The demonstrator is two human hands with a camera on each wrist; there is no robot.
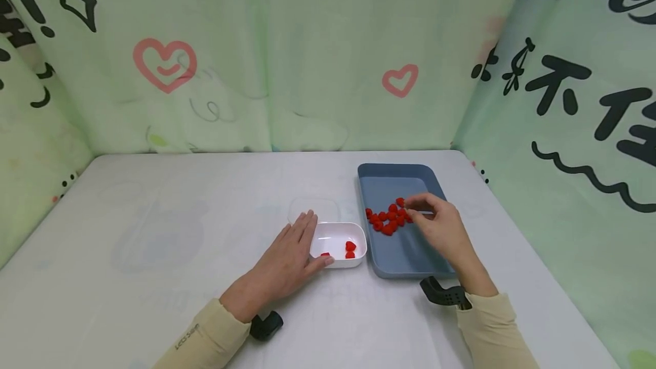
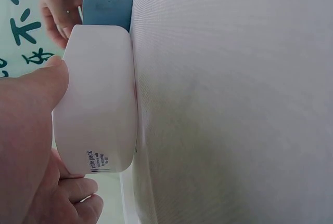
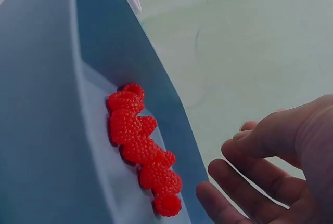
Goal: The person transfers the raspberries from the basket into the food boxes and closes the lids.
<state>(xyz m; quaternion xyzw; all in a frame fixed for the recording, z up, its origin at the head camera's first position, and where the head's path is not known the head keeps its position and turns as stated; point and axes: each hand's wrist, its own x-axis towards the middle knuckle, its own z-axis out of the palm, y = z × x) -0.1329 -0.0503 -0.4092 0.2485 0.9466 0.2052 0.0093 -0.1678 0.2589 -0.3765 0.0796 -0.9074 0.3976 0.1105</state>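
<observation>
My left hand holds a small white plastic box at its left end. The thumb lies over the near rim, and the other fingers are against the left side. Inside the box are a few red raspberries, one of them partly hidden by the near wall. My right hand hovers over a blue-grey tray, thumb and fingers apart, nothing between them. Its fingertips are right beside a cluster of raspberries in the tray. The right wrist view shows these raspberries in a bumpy row.
Behind the white box lies a clear lid, faint against the white-covered table. The tray's left wall stands close beside the box. Printed green curtains surround the table at the back and sides.
</observation>
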